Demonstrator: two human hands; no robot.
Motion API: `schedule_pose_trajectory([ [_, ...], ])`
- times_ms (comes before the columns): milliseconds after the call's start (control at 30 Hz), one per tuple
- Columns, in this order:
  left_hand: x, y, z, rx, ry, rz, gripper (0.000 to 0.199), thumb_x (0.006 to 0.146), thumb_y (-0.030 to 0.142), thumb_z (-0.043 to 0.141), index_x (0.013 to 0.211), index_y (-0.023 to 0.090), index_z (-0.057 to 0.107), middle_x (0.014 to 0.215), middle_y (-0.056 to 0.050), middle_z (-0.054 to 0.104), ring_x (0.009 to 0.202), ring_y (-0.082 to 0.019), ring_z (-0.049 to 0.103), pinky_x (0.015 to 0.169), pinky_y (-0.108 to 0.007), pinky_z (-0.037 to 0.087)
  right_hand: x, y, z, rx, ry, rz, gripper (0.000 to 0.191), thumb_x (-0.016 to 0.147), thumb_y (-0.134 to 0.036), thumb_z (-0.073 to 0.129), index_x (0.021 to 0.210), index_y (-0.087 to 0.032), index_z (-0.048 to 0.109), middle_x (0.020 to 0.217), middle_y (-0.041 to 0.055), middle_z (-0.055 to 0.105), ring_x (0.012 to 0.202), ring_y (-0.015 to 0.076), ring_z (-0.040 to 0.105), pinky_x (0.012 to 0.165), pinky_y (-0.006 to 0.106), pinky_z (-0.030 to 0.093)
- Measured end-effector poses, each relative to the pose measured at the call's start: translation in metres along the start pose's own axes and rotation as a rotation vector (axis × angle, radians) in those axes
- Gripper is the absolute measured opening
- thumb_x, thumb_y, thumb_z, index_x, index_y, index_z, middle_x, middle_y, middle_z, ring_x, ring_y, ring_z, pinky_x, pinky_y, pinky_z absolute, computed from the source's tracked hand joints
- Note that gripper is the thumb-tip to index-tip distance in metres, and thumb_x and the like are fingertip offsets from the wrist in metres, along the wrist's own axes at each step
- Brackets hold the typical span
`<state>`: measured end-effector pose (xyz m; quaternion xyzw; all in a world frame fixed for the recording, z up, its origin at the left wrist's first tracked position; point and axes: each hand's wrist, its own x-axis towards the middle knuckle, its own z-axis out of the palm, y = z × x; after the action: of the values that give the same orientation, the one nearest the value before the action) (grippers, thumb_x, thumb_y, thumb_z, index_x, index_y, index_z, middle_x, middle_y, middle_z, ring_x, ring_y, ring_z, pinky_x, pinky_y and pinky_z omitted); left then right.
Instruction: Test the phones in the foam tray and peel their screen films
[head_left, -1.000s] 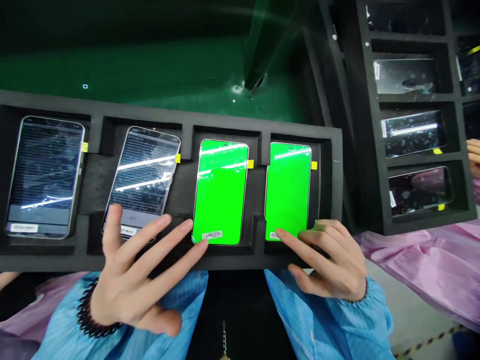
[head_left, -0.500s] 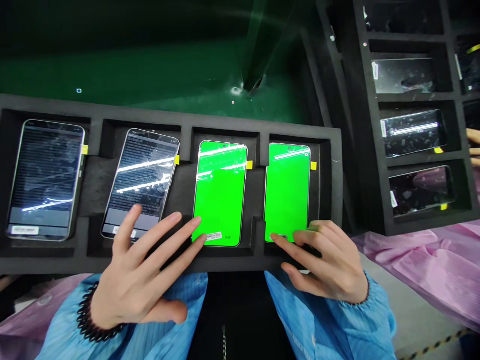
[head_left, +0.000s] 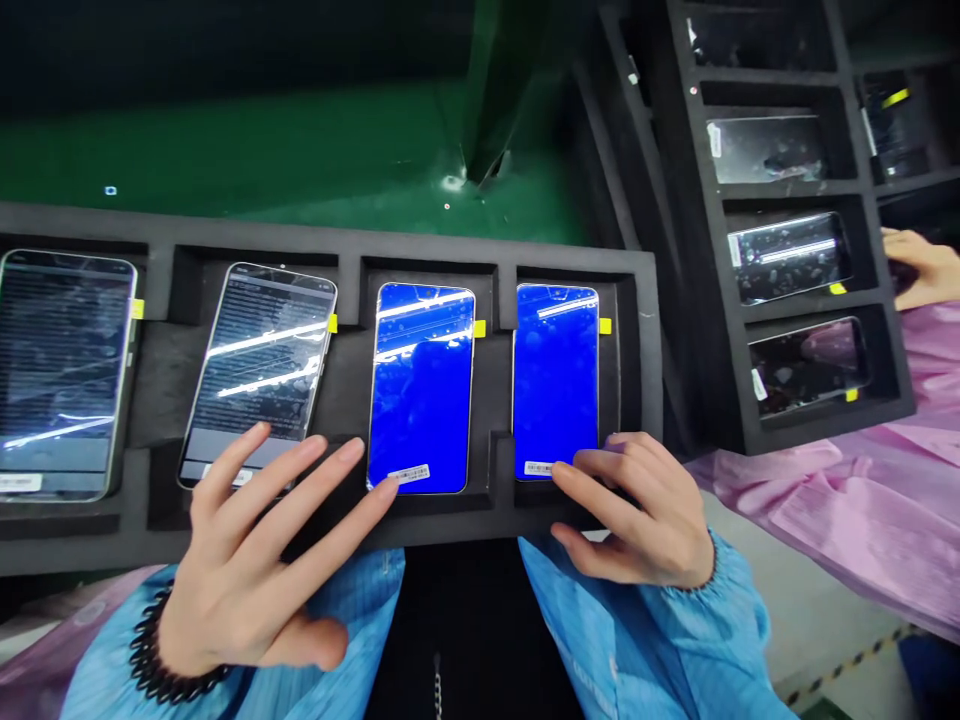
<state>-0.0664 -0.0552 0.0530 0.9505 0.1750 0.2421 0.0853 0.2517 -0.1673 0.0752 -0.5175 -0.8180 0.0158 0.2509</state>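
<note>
Four smartphones lie in a row in the recesses of a black foam tray (head_left: 322,240). The two on the left, a first phone (head_left: 64,375) and a second phone (head_left: 259,375), show dark screens with fine lines. The third phone (head_left: 421,388) and fourth phone (head_left: 555,380) glow solid blue, each with a small barcode label near its bottom edge. My left hand (head_left: 262,560) lies spread on the foam, its fingertips close to the third phone's lower left corner. My right hand (head_left: 637,510) rests at the tray's front, fingertips on the fourth phone's lower edge.
A black foam rack (head_left: 795,240) at the right holds several phones in stacked slots. A co-worker's hand (head_left: 919,265) reaches in beside it above a pink sleeve (head_left: 847,480). A green surface (head_left: 262,150) lies behind the tray.
The third and fourth phone screens have turned from green to blue. The whole scene has slid left in view, and the co-worker's hand shows more. My hands have barely moved.
</note>
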Motion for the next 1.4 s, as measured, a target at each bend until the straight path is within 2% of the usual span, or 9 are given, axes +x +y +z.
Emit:
schedule_pose_trajectory([
  [133, 0.000, -0.004, 0.000, -0.005, 0.013, 0.021, 0.071, 0.094, 0.068, 0.024, 0.138, 0.023, 0.058, 0.151, -0.012, 0.049, 0.150, -0.030, 0.035, 0.126, -0.054, 0.024, -0.002, -0.001, 0.001, -0.008, 0.013, -0.002, 0.030, 0.096, -0.032, 0.054, 0.118, -0.015, 0.064, 0.085, 0.0045, 0.063, 0.068, 0.0152, 0.051, 0.062, 0.032, 0.047],
  [333, -0.001, -0.004, 0.002, 0.014, -0.053, 0.051, 0.074, 0.093, 0.069, 0.028, 0.138, 0.019, 0.059, 0.140, -0.014, 0.059, 0.147, -0.031, 0.038, 0.128, -0.053, 0.020, 0.001, -0.002, -0.001, -0.019, -0.034, 0.007, 0.032, 0.097, -0.031, 0.050, 0.113, -0.012, 0.069, 0.081, 0.0046, 0.062, 0.068, 0.0153, 0.050, 0.061, 0.032, 0.045],
  [533, -0.003, -0.003, 0.002, -0.028, -0.025, -0.008, 0.073, 0.091, 0.072, 0.029, 0.142, 0.028, 0.056, 0.135, -0.009, 0.063, 0.146, -0.031, 0.040, 0.127, -0.053, 0.023, -0.002, -0.004, 0.002, -0.002, 0.001, 0.019, 0.038, 0.096, -0.033, 0.051, 0.126, -0.013, 0.063, 0.080, 0.0034, 0.063, 0.066, 0.0152, 0.050, 0.059, 0.031, 0.044],
  [667, -0.001, -0.004, 0.002, -0.039, -0.014, 0.004, 0.075, 0.093, 0.068, 0.029, 0.150, 0.023, 0.046, 0.145, -0.012, 0.054, 0.148, -0.032, 0.036, 0.128, -0.052, 0.021, -0.003, -0.002, -0.004, 0.092, 0.002, 0.080, 0.037, 0.098, -0.035, 0.049, 0.125, -0.014, 0.064, 0.081, 0.0036, 0.065, 0.065, 0.0152, 0.052, 0.060, 0.032, 0.044],
  [833, 0.007, -0.004, 0.000, -0.023, 0.014, 0.054, 0.077, 0.097, 0.063, 0.022, 0.155, 0.014, 0.037, 0.159, -0.017, 0.036, 0.150, -0.035, 0.032, 0.129, -0.049, 0.021, 0.014, 0.026, -0.014, 0.047, 0.053, 0.407, 0.034, 0.100, -0.023, 0.047, 0.130, -0.018, 0.061, 0.120, 0.0096, 0.071, 0.101, 0.0228, 0.063, 0.086, 0.040, 0.047],
  [967, 0.005, 0.001, 0.001, -0.080, 0.033, -0.054, 0.073, 0.097, 0.062, 0.021, 0.157, 0.022, 0.033, 0.165, -0.009, 0.029, 0.151, -0.034, 0.031, 0.130, -0.048, 0.018, 0.040, 0.054, -0.008, -0.150, -0.091, 0.436, 0.040, 0.105, -0.032, 0.041, 0.138, -0.016, 0.055, 0.135, 0.0097, 0.065, 0.103, 0.0256, 0.057, 0.090, 0.044, 0.041],
  [1100, -0.001, 0.005, 0.002, -0.068, 0.059, -0.102, 0.067, 0.099, 0.061, 0.023, 0.156, 0.028, 0.033, 0.165, -0.003, 0.029, 0.152, -0.030, 0.030, 0.131, -0.046, 0.017, 0.061, 0.067, 0.002, -0.207, -0.174, 0.400, 0.041, 0.107, -0.033, 0.031, 0.125, -0.014, 0.063, 0.121, 0.0105, 0.069, 0.097, 0.0250, 0.054, 0.086, 0.043, 0.037],
  [1267, 0.001, 0.011, 0.000, -0.133, 0.037, -0.176, 0.068, 0.098, 0.062, 0.023, 0.157, 0.030, 0.032, 0.166, 0.000, 0.027, 0.153, -0.031, 0.025, 0.130, -0.048, 0.011, 0.071, 0.069, -0.013, 0.021, -0.080, 0.474, 0.038, 0.106, -0.031, 0.031, 0.094, -0.018, 0.065, 0.093, 0.0052, 0.070, 0.083, 0.0196, 0.051, 0.081, 0.037, 0.036],
  [1400, 0.007, 0.016, 0.002, -0.267, 0.050, -0.510, 0.060, 0.099, 0.050, 0.026, 0.156, 0.035, 0.031, 0.162, -0.002, 0.036, 0.149, -0.037, 0.033, 0.125, -0.062, 0.024, 0.077, 0.067, -0.044, 0.419, -0.149, 0.520, 0.031, 0.104, -0.034, 0.039, 0.088, -0.018, 0.060, 0.084, -0.0005, 0.060, 0.077, 0.0137, 0.051, 0.074, 0.030, 0.038],
])
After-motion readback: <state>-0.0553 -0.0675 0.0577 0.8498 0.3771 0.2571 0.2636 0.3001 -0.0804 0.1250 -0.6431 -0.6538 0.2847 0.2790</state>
